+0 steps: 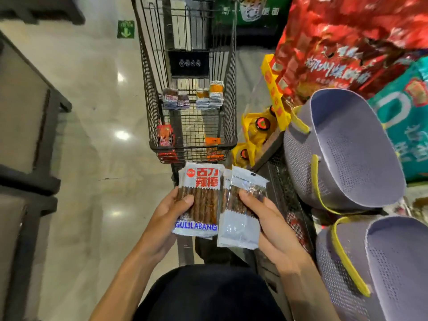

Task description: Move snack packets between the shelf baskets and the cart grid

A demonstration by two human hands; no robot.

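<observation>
Snack packets (199,200) are gripped in both the left hand (169,214) and right hand (266,218), fingers clamped on them, probably next to go into the cart (190,112).

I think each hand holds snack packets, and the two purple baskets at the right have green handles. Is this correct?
The handles are yellow, not green; the head view shows it on both purple baskets. The left hand and right hand each hold snack packets.
</observation>
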